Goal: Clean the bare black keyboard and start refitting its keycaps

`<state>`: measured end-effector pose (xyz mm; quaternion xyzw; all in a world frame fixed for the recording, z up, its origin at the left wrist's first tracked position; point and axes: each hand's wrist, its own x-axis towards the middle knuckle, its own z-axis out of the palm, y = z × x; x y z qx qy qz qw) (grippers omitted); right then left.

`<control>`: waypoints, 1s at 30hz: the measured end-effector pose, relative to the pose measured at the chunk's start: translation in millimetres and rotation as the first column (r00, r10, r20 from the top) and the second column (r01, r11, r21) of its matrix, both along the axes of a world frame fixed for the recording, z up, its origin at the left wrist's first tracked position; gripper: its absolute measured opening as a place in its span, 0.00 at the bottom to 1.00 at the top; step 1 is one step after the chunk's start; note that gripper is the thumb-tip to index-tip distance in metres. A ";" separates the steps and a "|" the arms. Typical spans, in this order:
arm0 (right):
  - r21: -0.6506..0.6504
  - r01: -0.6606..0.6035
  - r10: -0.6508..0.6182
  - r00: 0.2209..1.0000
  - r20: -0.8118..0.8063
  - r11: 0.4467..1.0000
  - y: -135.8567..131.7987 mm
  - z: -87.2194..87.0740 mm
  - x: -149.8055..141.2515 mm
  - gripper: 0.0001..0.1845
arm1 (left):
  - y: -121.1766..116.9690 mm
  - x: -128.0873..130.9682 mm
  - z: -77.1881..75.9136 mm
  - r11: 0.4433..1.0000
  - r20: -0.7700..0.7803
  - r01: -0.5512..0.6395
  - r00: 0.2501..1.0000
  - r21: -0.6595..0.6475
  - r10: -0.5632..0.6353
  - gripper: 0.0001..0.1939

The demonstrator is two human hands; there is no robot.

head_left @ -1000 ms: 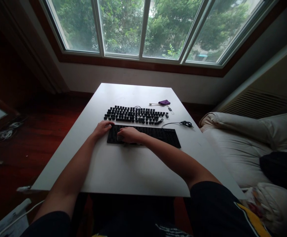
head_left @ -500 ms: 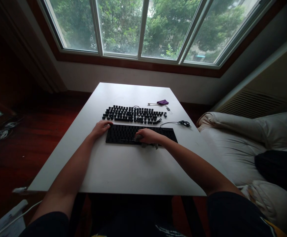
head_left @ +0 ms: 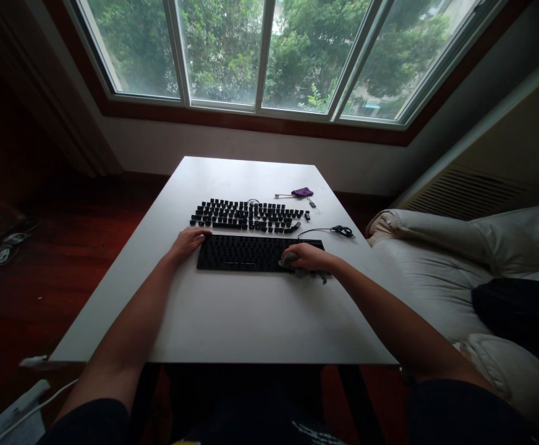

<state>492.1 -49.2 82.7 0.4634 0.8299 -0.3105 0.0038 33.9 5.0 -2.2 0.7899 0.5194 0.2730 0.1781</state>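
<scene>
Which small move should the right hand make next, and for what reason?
Probably slide the grey cloth slightly left along the black keyboard: the right hand holds the cloth near the keyboard's right end, where little surface seems to remain, while the left hand rests at the far left corner.

Keyboard, black and rectangular, lying flat on the white table; 12 o'clock is its far side. Its long axis runs roughly from 9 to 3 o'clock, the 3 o'clock end slightly nearer the viewer. The upper face bears close rows of small dark elements, too dim to resolve singly; a thin pale line shows at 8 o'clock from its centre, near the front edge. A thin black cable extends from the far edge at about 2 o'clock, ending in a loose bundle beyond the 3 o'clock end. Cloth, grey, crumpled and partly hidden, pressed against the keyboard towards 4 o'clock, its ragged tail overhanging the near edge
</scene>
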 end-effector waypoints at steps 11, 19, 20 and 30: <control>-0.098 0.050 -0.044 0.997 0.059 0.994 9.9 -1.1 68.7 0.18 | 2.0 -1.4 -4.2 1.000 -0.005 0.017 1.000 0.025 -0.016 0.18; -0.129 0.124 -0.124 0.992 0.009 0.984 3.1 -5.0 111.4 0.17 | 2.0 -1.3 -4.8 1.000 -0.015 0.007 1.000 0.026 -0.007 0.18; -0.133 0.143 -0.144 0.990 0.004 0.981 1.5 -4.4 114.8 0.17 | 2.1 -1.3 -5.0 1.000 -0.017 0.004 1.000 0.028 -0.004 0.18; 0.012 0.405 -0.404 0.910 0.089 0.914 -8.6 5.4 149.4 0.14 | 5.1 -2.5 -8.5 0.999 -0.035 0.000 0.999 0.042 0.001 0.18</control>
